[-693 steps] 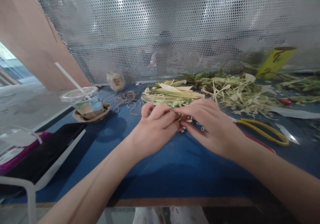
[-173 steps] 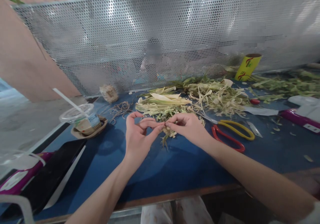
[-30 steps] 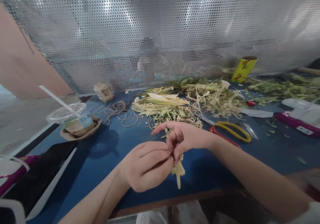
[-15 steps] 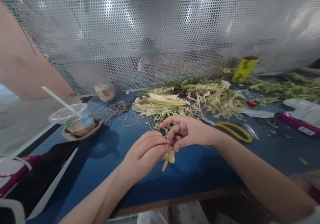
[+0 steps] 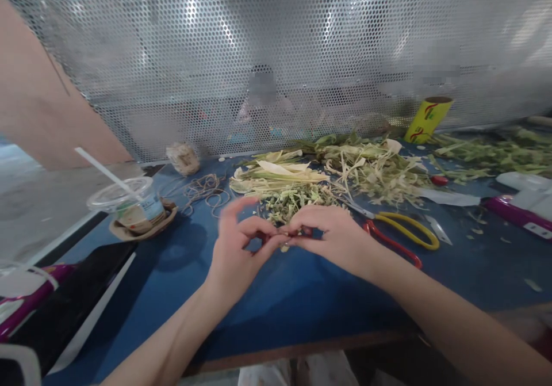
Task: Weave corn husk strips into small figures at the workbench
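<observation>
My left hand (image 5: 241, 248) and my right hand (image 5: 332, 233) meet fingertip to fingertip above the blue table. Both pinch a small pale piece of plant husk (image 5: 284, 248), mostly hidden by the fingers. One finger of the left hand is raised and blurred. Just beyond the hands lies a heap of short green-and-cream plant pieces (image 5: 297, 195). Behind it rest long pale husk leaves (image 5: 284, 173), with more shredded husk (image 5: 379, 170) to the right. Scissors with a yellow handle loop (image 5: 409, 228) and a red loop (image 5: 394, 245) lie beside my right wrist.
A lidded cup with a straw (image 5: 133, 205) sits in a cardboard holder at left, near tangled twine (image 5: 204, 193) and a twine ball (image 5: 183, 159). A blade (image 5: 439, 229), yellow tube (image 5: 429, 120) and green leaves (image 5: 495, 150) are at right. A perforated metal screen (image 5: 302, 46) stands behind.
My right hand has turned flatter and lower, uncovering the red scissor loop. A left finger has lifted. The pale strips hanging under the fingers are now mostly out of sight.
</observation>
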Motion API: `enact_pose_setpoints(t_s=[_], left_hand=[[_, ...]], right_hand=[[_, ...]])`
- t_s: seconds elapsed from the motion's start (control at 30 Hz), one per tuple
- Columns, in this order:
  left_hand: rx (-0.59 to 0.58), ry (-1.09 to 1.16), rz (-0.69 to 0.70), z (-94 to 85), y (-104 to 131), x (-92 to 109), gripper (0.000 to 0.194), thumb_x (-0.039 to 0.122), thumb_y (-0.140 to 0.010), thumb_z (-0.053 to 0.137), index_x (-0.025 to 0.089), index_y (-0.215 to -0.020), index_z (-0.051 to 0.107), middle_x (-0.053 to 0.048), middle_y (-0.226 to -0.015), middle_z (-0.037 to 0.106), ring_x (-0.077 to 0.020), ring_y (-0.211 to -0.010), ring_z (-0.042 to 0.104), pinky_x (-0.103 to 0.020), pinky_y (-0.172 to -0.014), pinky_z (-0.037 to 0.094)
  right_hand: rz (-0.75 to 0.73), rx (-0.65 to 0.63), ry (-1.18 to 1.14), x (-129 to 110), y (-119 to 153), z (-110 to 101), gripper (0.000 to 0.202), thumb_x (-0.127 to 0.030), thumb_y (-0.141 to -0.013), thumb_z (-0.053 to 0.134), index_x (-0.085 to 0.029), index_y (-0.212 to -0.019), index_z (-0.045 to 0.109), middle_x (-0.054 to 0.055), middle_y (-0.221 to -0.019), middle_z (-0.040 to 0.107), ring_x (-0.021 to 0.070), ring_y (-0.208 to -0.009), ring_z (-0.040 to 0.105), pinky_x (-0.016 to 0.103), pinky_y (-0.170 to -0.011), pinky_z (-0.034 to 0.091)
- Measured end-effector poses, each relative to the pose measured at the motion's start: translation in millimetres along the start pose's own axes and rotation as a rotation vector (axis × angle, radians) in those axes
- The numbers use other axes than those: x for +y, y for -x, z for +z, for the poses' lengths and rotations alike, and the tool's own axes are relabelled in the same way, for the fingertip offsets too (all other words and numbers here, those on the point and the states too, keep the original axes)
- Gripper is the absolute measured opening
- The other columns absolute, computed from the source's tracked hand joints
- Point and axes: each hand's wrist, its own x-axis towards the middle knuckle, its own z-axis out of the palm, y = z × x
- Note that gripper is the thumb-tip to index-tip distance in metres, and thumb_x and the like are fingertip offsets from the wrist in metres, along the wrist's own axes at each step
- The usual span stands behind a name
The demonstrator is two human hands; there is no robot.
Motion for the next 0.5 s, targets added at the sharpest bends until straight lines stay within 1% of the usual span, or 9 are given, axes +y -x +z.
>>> enact_pose_setpoints(t_s=[0.07, 0.1, 0.13, 0.17, 0.23, 0.37, 0.43, 0.5], left_hand=[[0.019, 0.174, -0.229, 1.4, -0.8, 3.7, 0.058, 0.021, -0.067, 0.069, 0.02, -0.114, 0.035, 0.007, -0.057, 0.062, -0.0108, -0.053, 0.06, -0.02, -0.052, 0.048], [0.016, 0.24, -0.312, 1.9, -1.5, 5.1, 0.072, 0.021, -0.065, 0.07, 0.019, -0.121, 0.026, 0.007, -0.055, 0.062, -0.0112, -0.052, 0.06, -0.02, -0.051, 0.048], [0.006, 0.281, -0.372, 2.2, -2.4, 6.0, 0.079, 0.021, -0.063, 0.071, 0.018, -0.124, 0.02, 0.007, -0.054, 0.062, -0.0113, -0.05, 0.06, -0.02, -0.05, 0.047], [-0.007, 0.307, -0.408, 2.3, -3.3, 6.5, 0.082, 0.021, -0.062, 0.072, 0.017, -0.125, 0.019, 0.007, -0.054, 0.062, -0.0109, -0.049, 0.059, -0.019, -0.049, 0.046], [-0.02, 0.356, -0.437, 1.9, -4.9, 6.6, 0.081, 0.019, -0.063, 0.071, 0.017, -0.126, 0.021, 0.006, -0.056, 0.063, -0.0097, -0.048, 0.058, -0.018, -0.048, 0.046], [-0.048, 0.46, -0.435, 0.3, -6.2, 5.3, 0.085, 0.016, -0.066, 0.066, 0.018, -0.133, 0.014, 0.003, -0.063, 0.066, -0.0083, -0.049, 0.057, -0.018, -0.048, 0.048], [-0.052, 0.465, -0.426, -0.2, -6.2, 4.7, 0.087, 0.016, -0.067, 0.066, 0.019, -0.135, 0.012, 0.003, -0.065, 0.066, -0.0082, -0.05, 0.057, -0.018, -0.048, 0.048], [-0.042, 0.447, -0.411, -0.1, -5.9, 3.9, 0.086, 0.016, -0.068, 0.066, 0.019, -0.135, 0.013, 0.002, -0.066, 0.066, -0.0089, -0.051, 0.058, -0.018, -0.049, 0.048]], right_hand=[[-0.06, 0.019, -0.024, 3.1, 0.0, 4.3, 0.007, -0.015, -0.074, 0.062, -0.015, -0.067, 0.063, 0.001, -0.066, 0.062, 0.0089, -0.063, 0.055, 0.018, -0.061, 0.043], [-0.078, 0.024, -0.04, 4.5, 0.1, 6.0, 0.01, -0.015, -0.075, 0.061, -0.014, -0.065, 0.063, 0.002, -0.065, 0.063, 0.009, -0.063, 0.056, 0.019, -0.062, 0.043], [-0.083, 0.029, -0.058, 5.6, 0.3, 7.2, 0.012, -0.016, -0.075, 0.061, -0.014, -0.064, 0.063, 0.002, -0.064, 0.063, 0.009, -0.062, 0.056, 0.019, -0.062, 0.043], [-0.068, 0.033, -0.079, 6.3, 0.5, 8.0, 0.012, -0.016, -0.075, 0.061, -0.014, -0.063, 0.063, 0.002, -0.064, 0.063, 0.0091, -0.062, 0.056, 0.019, -0.062, 0.043], [-0.002, 0.047, -0.134, 7.2, 0.8, 8.2, 0.01, -0.017, -0.073, 0.062, -0.015, -0.064, 0.064, 0.002, -0.065, 0.065, 0.0094, -0.062, 0.058, 0.019, -0.06, 0.044], [0.146, 0.072, -0.248, 9.4, 0.2, 7.5, 0.005, -0.015, -0.071, 0.062, -0.017, -0.069, 0.067, 0.001, -0.07, 0.067, 0.0102, -0.065, 0.061, 0.019, -0.06, 0.047], [0.21, 0.065, -0.32, 11.7, -0.6, 8.6, 0.006, -0.017, -0.071, 0.062, -0.017, -0.071, 0.068, 0.001, -0.071, 0.068, 0.0111, -0.067, 0.063, 0.02, -0.061, 0.049], [0.272, 0.05, -0.408, 14.4, -1.4, 10.4, 0.007, -0.021, -0.07, 0.063, -0.017, -0.073, 0.068, 0.002, -0.073, 0.069, 0.0126, -0.068, 0.064, 0.022, -0.063, 0.05]])
